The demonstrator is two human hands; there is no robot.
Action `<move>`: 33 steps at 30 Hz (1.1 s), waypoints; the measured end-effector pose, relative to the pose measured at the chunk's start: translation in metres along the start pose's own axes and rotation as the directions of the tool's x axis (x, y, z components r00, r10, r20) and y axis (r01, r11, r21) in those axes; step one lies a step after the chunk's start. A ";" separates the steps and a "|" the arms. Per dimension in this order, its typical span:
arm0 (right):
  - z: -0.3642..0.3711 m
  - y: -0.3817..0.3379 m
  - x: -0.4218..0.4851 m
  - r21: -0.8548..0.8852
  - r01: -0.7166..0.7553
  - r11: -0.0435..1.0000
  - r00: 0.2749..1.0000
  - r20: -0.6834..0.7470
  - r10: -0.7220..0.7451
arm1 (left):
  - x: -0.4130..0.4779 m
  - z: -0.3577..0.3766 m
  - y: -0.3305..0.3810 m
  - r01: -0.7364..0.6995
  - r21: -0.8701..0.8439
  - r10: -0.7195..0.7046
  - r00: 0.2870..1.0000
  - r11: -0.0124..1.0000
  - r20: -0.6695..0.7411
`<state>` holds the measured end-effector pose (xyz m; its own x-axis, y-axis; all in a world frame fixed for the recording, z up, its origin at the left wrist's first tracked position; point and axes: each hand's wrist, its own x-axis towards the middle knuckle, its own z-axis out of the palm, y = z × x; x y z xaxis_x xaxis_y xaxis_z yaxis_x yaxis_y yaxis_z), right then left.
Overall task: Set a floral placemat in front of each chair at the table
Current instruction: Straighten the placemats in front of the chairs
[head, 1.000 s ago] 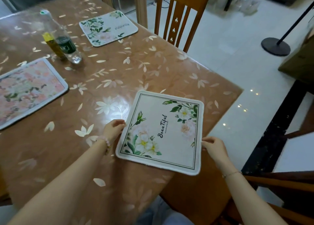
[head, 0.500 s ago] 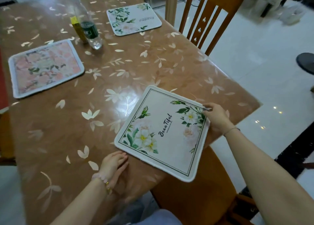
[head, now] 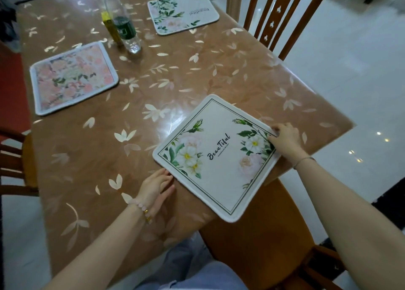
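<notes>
A white floral placemat (head: 217, 156) printed "Beautiful" lies askew on the brown leaf-patterned table (head: 197, 77), its near corner hanging past the table edge over a chair seat (head: 263, 235). My left hand (head: 156, 186) rests flat on the table with its fingertips against the mat's left corner. My right hand (head: 285, 138) sits on the mat's right corner, fingers curled over its edge. A pink floral placemat (head: 73, 77) lies at the left side. Another white floral placemat (head: 183, 11) lies at the far side by a wooden chair (head: 282, 16).
A clear plastic bottle (head: 126, 27) and a thin yellow box (head: 111, 30) stand between the two far mats. Another wooden chair (head: 15, 158) is at the left edge. White tiled floor lies to the right of the table.
My right hand went from the mat's near edge to its far right corner, my left hand slid back to the near left corner, and the mat has turned slightly.
</notes>
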<state>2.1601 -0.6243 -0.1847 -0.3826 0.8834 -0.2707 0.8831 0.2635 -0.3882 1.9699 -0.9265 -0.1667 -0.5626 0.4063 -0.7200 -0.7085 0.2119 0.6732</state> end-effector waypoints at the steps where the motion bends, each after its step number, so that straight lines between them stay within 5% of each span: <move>1: 0.001 0.003 -0.003 0.004 -0.009 1.000 1.000 -0.006 0.009 | 0.005 0.004 0.006 -0.004 0.008 0.004 1.000 1.000 -0.004; 15: 0.011 0.026 -0.039 0.116 -0.112 0.987 0.992 -0.037 0.117 | 0.055 0.049 0.062 -0.095 0.302 0.050 0.987 0.949 0.155; 21: 0.011 0.025 -0.040 0.154 -0.098 0.983 0.993 -0.048 0.107 | 0.052 0.051 0.051 -0.031 0.426 -0.002 0.997 0.904 0.077; 26: 0.009 0.025 -0.037 0.234 -0.089 0.968 0.993 -0.052 0.104 | 0.039 0.055 0.028 -0.088 0.470 0.104 0.995 0.878 -0.008; 33: 0.003 0.028 -0.028 0.361 -0.133 0.923 0.983 -0.069 0.168 | 0.034 0.056 0.016 -0.035 0.402 0.061 0.997 0.915 -0.053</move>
<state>2.1946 -0.6425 -0.1912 -0.2092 0.9395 -0.2711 0.7676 -0.0140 -0.6408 1.9639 -0.8594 -0.1707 -0.6265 0.3709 -0.6855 -0.4578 0.5367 0.7088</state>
